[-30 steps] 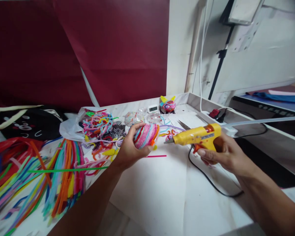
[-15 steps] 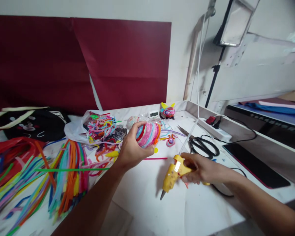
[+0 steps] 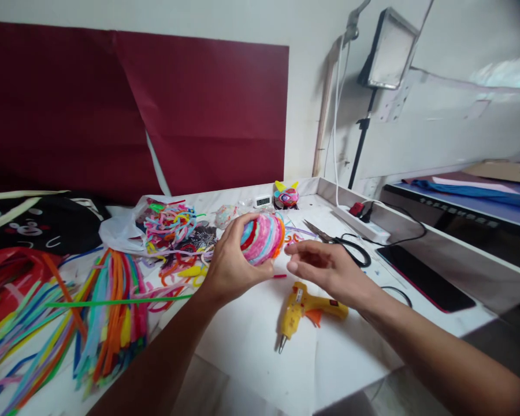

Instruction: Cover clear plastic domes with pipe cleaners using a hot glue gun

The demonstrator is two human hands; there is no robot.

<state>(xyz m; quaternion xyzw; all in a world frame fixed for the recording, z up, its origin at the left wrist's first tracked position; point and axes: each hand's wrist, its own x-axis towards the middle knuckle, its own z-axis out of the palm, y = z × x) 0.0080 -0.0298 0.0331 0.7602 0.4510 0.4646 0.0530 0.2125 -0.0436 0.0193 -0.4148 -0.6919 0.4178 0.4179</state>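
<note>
My left hand is closed round a ball wrapped in striped pink, blue and orange pipe cleaners, held above the white table. My right hand hovers just right of the ball with fingers loosely spread and nothing in them. A yellow glue gun lies on its side on the table below my right hand, nozzle toward me.
Bundles of coloured pipe cleaners cover the table's left side. A plastic bag of cut pieces sits behind. Black scissors, a small decorated figure, a power strip and a dark tablet lie to the right.
My right hand lowered the glue gun, laid it on the table and let go, then rose toward the ball. The left hand kept the ball, lifting it slightly.
</note>
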